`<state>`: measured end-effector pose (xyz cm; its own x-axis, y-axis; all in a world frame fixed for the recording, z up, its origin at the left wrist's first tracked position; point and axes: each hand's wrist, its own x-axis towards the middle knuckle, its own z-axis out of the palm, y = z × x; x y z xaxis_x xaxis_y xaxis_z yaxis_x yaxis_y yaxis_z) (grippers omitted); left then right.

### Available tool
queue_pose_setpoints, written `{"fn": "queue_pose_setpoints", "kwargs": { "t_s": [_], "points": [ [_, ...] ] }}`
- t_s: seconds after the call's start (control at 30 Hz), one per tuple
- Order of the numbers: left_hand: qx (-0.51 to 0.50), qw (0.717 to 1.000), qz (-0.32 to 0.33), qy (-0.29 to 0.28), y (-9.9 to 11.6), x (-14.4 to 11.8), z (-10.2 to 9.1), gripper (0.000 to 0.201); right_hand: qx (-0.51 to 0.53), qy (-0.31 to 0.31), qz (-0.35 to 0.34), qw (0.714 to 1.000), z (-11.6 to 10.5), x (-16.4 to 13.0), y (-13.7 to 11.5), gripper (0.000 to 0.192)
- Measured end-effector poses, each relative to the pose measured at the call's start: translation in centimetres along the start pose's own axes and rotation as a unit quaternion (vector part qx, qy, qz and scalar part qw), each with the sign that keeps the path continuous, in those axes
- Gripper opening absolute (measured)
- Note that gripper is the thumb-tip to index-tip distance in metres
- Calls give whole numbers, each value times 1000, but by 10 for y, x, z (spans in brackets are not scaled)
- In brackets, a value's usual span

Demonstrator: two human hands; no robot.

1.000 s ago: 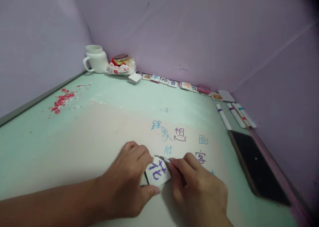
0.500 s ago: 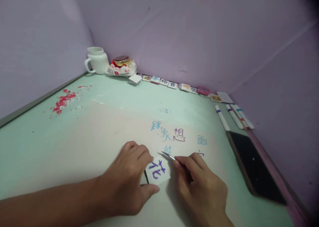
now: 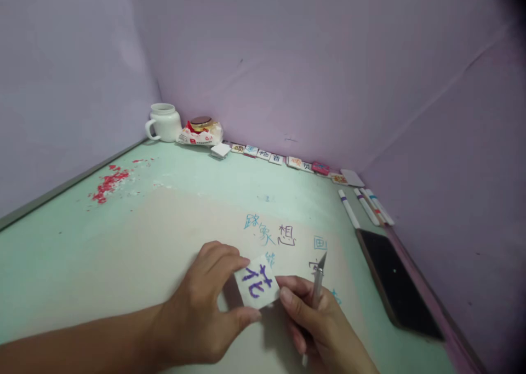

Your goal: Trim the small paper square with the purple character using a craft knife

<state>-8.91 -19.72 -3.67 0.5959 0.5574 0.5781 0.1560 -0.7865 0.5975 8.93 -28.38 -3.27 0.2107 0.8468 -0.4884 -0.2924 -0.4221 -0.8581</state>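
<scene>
A small white square tile (image 3: 255, 289) with a purple Chinese character on it is held slightly above the table. My left hand (image 3: 205, 297) grips it by its left side, thumb below and fingers above. My right hand (image 3: 316, 324) holds a craft knife (image 3: 318, 286), its blade pointing up and away from the tile. The thumb and forefinger of that same hand also touch the tile's right corner. Part of the knife's handle is hidden behind the fingers.
Handwritten characters mark the pale tabletop (image 3: 164, 242). A phone (image 3: 396, 281) and several markers (image 3: 372, 207) lie at the right. Along the back wall stand a white mug (image 3: 165, 123), a lidded jar in a wrapper (image 3: 201, 131) and several lettered tiles (image 3: 263, 154). Red crumbs (image 3: 110, 183) lie scattered left.
The tile has risen off the table. The knife has swung from pointing left at the tile's upper edge to upright, and my right fingers have come onto the tile's corner.
</scene>
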Motion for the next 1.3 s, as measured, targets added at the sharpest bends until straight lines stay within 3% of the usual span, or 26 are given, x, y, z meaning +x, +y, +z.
{"fn": "queue_pose_setpoints", "kwargs": {
  "t_s": [0.2, 0.33, 0.43, 0.57, 0.9, 1.1, 1.2, 1.3],
  "points": [
    [-55, 993, -102, -20, -7, 3, 3, 35, -8, 28, -43, 999, 1, 4, 3, 55],
    [-101, 970, -218, -36, -9, 11, 1, 23, -26, 33, -41, 998, -1, 1, 4, 53],
    [-125, 956, -261, -52, -8, 16, 0, 21, -43, 48, -52, 997, 1, -4, 4, 52],
    [-138, 955, -253, -66, -4, 18, -2, 8, -84, 52, -62, 993, 6, -8, 5, 55],
    [-33, 983, -145, -110, 1, 15, -8, 18, -124, 46, -74, 988, 15, -16, 2, 54],
    [-91, 966, -189, -151, -2, 21, -12, 18, -96, 22, -28, 995, 10, -14, 2, 53],
    [-117, 959, -226, -122, -7, 24, -12, 23, -84, 5, -15, 996, 7, -12, 1, 54],
    [-102, 959, -262, -32, -14, 25, -10, 18, -106, 8, 1, 994, 8, -13, -1, 51]
  ]
}}
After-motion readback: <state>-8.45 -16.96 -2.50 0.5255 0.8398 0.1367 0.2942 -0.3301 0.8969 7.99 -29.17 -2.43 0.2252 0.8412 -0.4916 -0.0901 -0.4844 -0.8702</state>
